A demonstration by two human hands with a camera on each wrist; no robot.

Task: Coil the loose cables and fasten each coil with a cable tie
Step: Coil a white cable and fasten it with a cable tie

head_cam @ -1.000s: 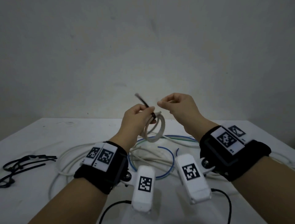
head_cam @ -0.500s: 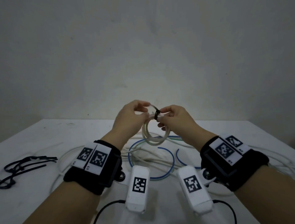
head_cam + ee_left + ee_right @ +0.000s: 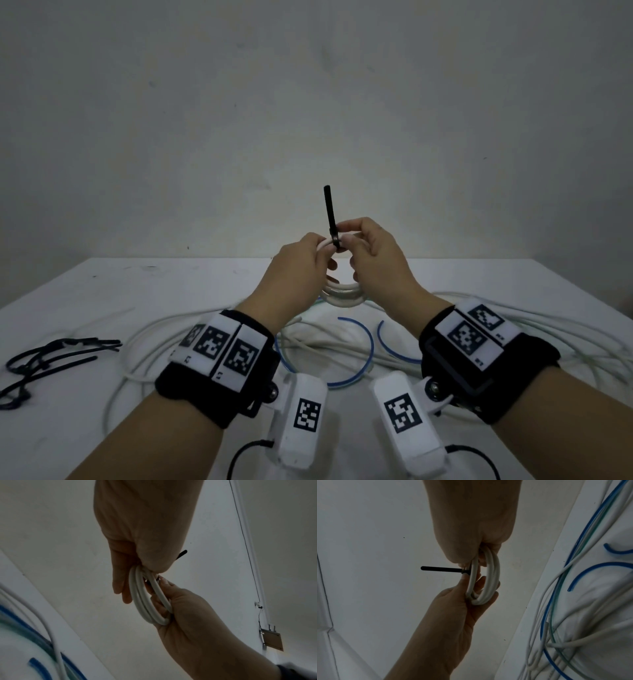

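Both hands hold a small white cable coil [image 3: 342, 296] up over the table's middle. A black cable tie [image 3: 329, 209] wraps the top of the coil, and its tail stands straight up. My left hand [image 3: 320, 246] grips the coil just left of the tie. My right hand [image 3: 347, 237] grips it on the right, thumb and forefinger at the tie's head. In the left wrist view the coil [image 3: 145, 601] hangs from the left hand, with right-hand fingers hooked through it. The right wrist view shows the tie's tail [image 3: 441, 569] jutting left from the coil [image 3: 489, 581].
Several spare black cable ties [image 3: 51, 356] lie at the table's left edge. Loose white cables [image 3: 154, 342] and blue cables [image 3: 359, 359] sprawl across the white table [image 3: 102, 291] under and around my wrists. A plain wall stands close behind the table.
A second ago my right hand was off the coil; it has since come in and gripped the coil beside the tie. The tie's tail, then slanting up-left, now stands upright.
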